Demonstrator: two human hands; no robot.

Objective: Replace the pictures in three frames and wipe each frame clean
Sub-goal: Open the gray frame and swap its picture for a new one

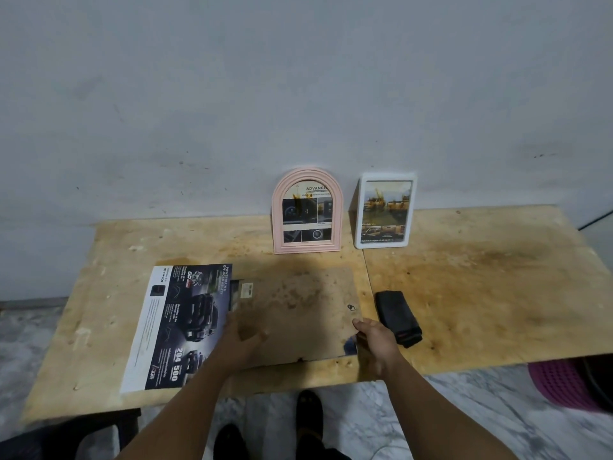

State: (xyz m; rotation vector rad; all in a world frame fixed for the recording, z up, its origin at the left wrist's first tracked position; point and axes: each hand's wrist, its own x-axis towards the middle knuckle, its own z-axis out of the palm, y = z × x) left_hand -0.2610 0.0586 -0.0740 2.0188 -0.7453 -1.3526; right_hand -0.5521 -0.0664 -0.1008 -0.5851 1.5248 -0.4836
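Note:
A large frame lies face down on the plywood table [481,277], showing its brown backing board [298,307]. My left hand [240,340] rests flat on the board's near left part. My right hand [373,340] grips the frame's near right corner, where a dark edge peeks out. A dark car brochure sheet [179,323] lies to the left, partly under the board. A folded black cloth [398,317] sits just right of my right hand. A pink arched frame [306,210] and a white rectangular frame [384,210] stand against the wall, each holding a picture.
The grey wall [298,94] runs right behind the table. A purple basket [560,383] sits on the marble floor at the lower right. My feet [308,410] show beneath the table's near edge.

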